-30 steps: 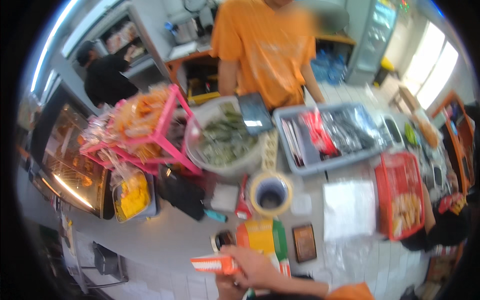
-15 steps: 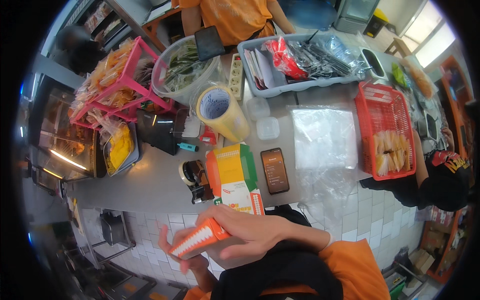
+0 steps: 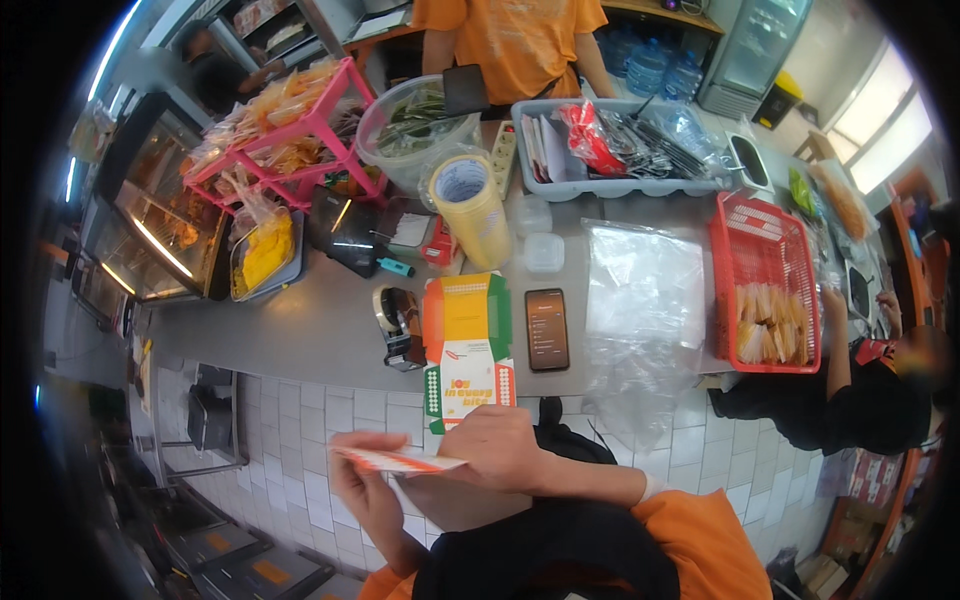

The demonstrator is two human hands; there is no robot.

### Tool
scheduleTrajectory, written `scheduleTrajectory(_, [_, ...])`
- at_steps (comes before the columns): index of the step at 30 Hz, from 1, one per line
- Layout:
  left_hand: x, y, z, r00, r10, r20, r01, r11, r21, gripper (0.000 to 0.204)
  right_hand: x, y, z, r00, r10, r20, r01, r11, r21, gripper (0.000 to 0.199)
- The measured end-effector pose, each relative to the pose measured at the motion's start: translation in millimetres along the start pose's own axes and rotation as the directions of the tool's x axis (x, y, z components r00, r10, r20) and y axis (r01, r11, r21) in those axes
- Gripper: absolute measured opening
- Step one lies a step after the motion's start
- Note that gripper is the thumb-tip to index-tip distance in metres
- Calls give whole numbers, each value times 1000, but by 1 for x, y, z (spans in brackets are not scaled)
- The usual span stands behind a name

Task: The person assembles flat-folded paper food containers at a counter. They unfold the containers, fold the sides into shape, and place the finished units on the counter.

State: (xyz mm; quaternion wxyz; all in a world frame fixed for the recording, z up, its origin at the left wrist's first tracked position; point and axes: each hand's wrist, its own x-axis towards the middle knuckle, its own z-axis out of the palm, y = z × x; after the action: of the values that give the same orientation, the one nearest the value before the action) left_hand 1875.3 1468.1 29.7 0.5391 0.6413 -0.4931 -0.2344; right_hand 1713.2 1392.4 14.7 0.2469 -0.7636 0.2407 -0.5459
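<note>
A thin orange-and-white patterned cardboard box (image 3: 400, 461) is held in front of my body, past the near table edge, and is seen almost edge-on. My left hand (image 3: 368, 492) grips its left end, with the fingers along the far side and the thumb below. Over the right end my right hand (image 3: 497, 452) is closed, its fingers partly hidden behind the knuckles. Just beyond, an unfolded carton (image 3: 466, 322) in yellow, white, green and orange lies flat on the table, its near flap reaching the edge beside my right hand.
On the table are a tape dispenser (image 3: 399, 328), a phone (image 3: 547, 330), clear plastic bags (image 3: 642, 290), a large tape roll stack (image 3: 472, 215), a red basket (image 3: 765, 270) and a grey-blue tub (image 3: 620, 183). Across stands a person in orange (image 3: 515, 45); another person (image 3: 830, 400) is at right.
The box has turned from a slanted face view to nearly flat and edge-on. My left hand has come up along its left end. The view has shifted slightly.
</note>
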Motion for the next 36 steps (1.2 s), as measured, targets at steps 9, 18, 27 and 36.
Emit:
scheduleTrajectory(9, [-6,-46,-19,935,30,-352,-57,996,-66,42,12,-9,43,652,509,561,-734,609,301,38])
scheduleTrajectory(18, [43,-96,-91,815,-359,-455,135,881,-453,32,4,-5,152,848,302,435,-457,832,313,72])
scheduleTrajectory(27, [74,-130,-90,990,69,-122,-96,968,-230,42,23,26,201,776,603,185,-630,736,248,22])
scheduleTrajectory(36, [97,-155,-82,985,-34,-171,-26,942,-336,43,19,24,229,780,626,20,-622,770,143,31])
